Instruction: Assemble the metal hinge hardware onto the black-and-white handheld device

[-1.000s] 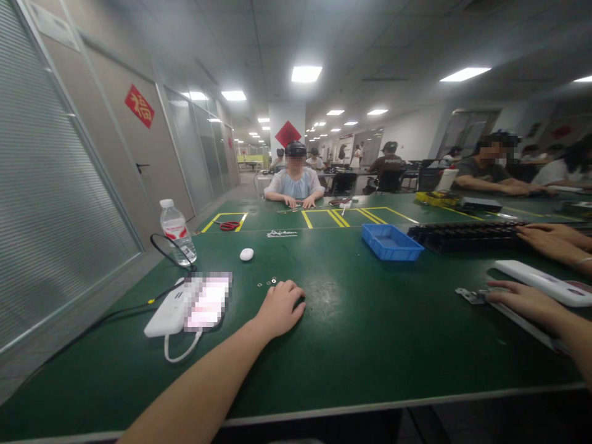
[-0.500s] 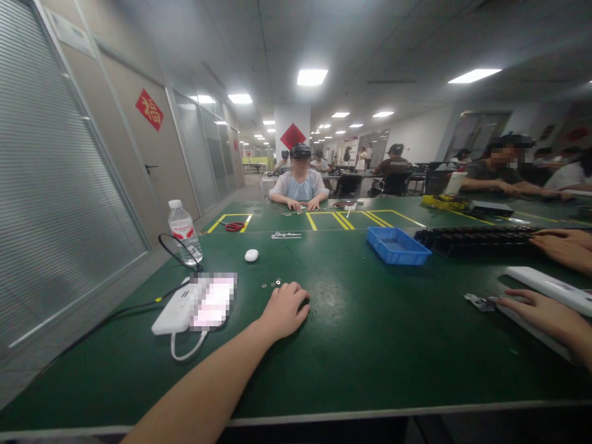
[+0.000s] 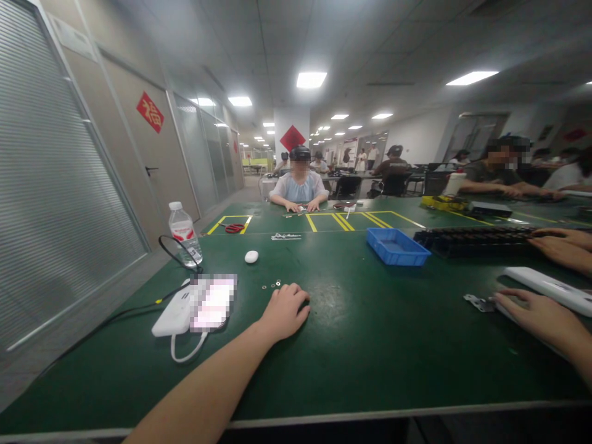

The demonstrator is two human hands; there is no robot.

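My left hand (image 3: 285, 311) rests palm down on the green tabletop, fingers slightly bent and thumb apart, with nothing visible in it. Just beyond its fingertips lie several small ring-shaped pieces like washers (image 3: 278, 283). At the far right, my right hand (image 3: 543, 314) has its fingers curled over a long pale bar. The bar is mostly hidden under that hand, and a metal bracket (image 3: 478, 303) shows at its left end. Behind the hand lies a separate long white piece (image 3: 550, 290).
A blue tray (image 3: 398, 246) stands right of centre, beside a long black rack (image 3: 476, 239) touched by a co-worker's hands (image 3: 564, 242). On the left are a water bottle (image 3: 185, 234), a white power bank (image 3: 173, 311) with cables, a phone (image 3: 215, 302) and a white case (image 3: 251, 256).
The fingers of my right hand have drawn in and bent more around the bar. My left hand keeps its place.
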